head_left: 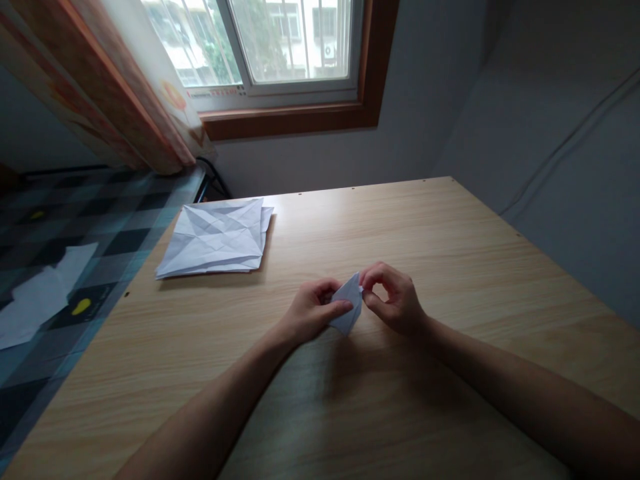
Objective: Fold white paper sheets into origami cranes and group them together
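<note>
A small piece of folded white paper (346,318) is held up over the middle of the wooden table. My left hand (314,308) grips it from the left, the thumb lying across its near face and the fingers behind. On the other side, my right hand (395,297) pinches the paper's right edge between thumb and index finger, leaving a round gap between them. The paper's back is hidden from me.
A stack of creased white sheets (215,240) lies at the table's far left corner. Left of the wooden table (400,227) is a checked cloth surface (135,233) with loose white paper (37,303) on it. Behind stand a curtain (115,80), a window (295,47) and walls.
</note>
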